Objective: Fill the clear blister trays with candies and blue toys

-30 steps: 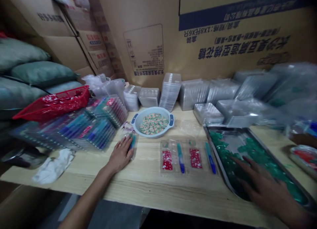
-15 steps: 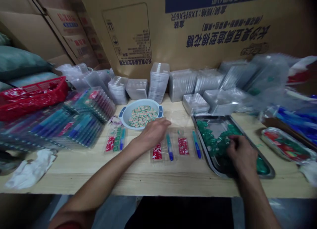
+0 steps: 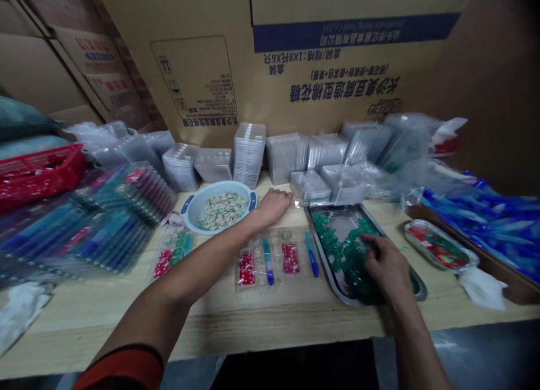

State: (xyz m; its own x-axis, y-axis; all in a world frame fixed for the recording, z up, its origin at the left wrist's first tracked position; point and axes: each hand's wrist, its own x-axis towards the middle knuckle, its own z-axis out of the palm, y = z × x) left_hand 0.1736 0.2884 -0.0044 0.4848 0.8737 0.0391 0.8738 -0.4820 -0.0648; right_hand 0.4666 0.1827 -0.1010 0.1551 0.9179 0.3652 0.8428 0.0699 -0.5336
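Two hands had shifted within the last second. Left hand (image 3: 274,204) came off the filled pack (image 3: 171,255) and crossed the open blister packs (image 3: 276,258). It ended at the back of the desk (image 3: 270,311), just right of the blue bowl (image 3: 189,210) and near a low stack of clear trays (image 3: 310,187). Its fingers were curled under; couldn't tell if they pinched anything.

Right hand (image 3: 386,263) had moved up inside the steel tray (image 3: 421,291). Its fingers were bent down into the green pieces (image 3: 337,238), grip hidden.

My read: the filled pack was let go, and work sat on the middle pair.

- **Clear trays:** thin glossy formed plastic, nested.
- **Steel tray:** rectangular, raised rim.
- **Green pieces:** small, shiny.
- **Bowl:** round, two handles, holding striped bits.
- **Desk:** pale wood grain.
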